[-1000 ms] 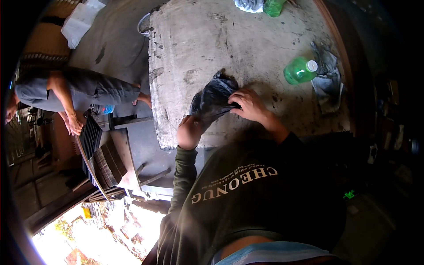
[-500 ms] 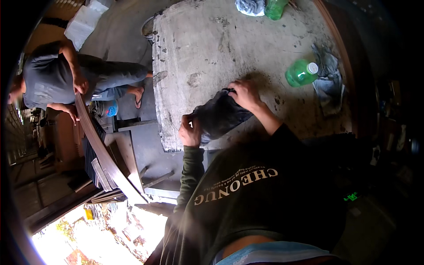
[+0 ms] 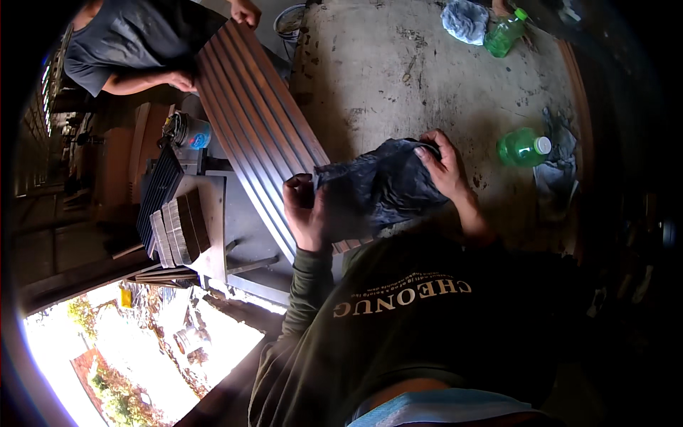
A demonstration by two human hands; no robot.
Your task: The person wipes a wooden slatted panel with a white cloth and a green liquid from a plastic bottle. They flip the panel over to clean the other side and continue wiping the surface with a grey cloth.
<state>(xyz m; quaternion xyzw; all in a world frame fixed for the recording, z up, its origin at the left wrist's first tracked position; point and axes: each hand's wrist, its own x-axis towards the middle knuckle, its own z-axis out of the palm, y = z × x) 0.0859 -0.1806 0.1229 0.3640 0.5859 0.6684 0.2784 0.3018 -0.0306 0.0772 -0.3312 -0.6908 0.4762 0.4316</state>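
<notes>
A dark, crumpled cloth is stretched between my two hands, in front of my body and above the near side of the worktable. My left hand pinches its left end between thumb and curled fingers. At the cloth's upper right corner, my right hand grips the edge with the thumb on top. Just behind my left hand lies a long brown grooved panel, partly hidden by the cloth and that hand. Its far end is held by another person's two hands.
The other person stands at the far left. A green bottle with a white cap and a grey rag lie at right. Another green bottle and a pale cloth are at the far edge. A labelled bucket stands left.
The other person has come closer and brought the grooved panel over the table's left side, turning its grooved face into view. My hands have raised the cloth and spread it wider.
</notes>
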